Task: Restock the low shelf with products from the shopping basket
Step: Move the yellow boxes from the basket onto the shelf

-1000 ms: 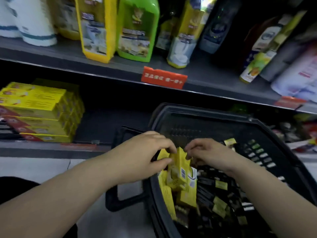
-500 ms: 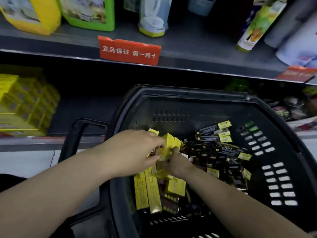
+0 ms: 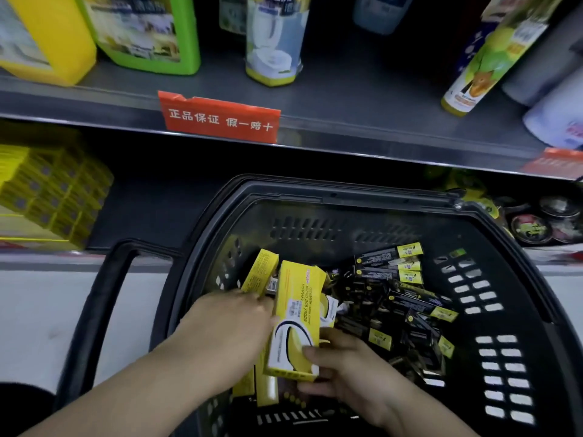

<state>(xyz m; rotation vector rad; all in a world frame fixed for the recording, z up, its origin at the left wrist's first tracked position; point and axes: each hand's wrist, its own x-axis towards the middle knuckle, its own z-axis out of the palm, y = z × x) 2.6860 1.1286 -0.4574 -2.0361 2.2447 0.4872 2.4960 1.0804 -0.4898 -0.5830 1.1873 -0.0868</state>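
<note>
Raised since half a second ago: yellow box [image 3: 296,316], now upright in the basket [image 3: 347,192] over black cartons [image 3: 407,298]. Right hand [image 3: 340,370] grips its lower end; left hand [image 3: 233,335] seemingly clasps a slimmer yellow carton [image 3: 260,272] alongside, bundling both for the low shelf [image 3: 151,216].

The basket [image 3: 347,192] sits right in front of the low shelf [image 3: 151,216], boxes [image 3: 394,298] piled inside it. Stacked cartons [image 3: 53,197] are on that shelf at 9 o'clock, bottles [image 3: 274,42] on the upper shelf [image 3: 347,99] at 12.
</note>
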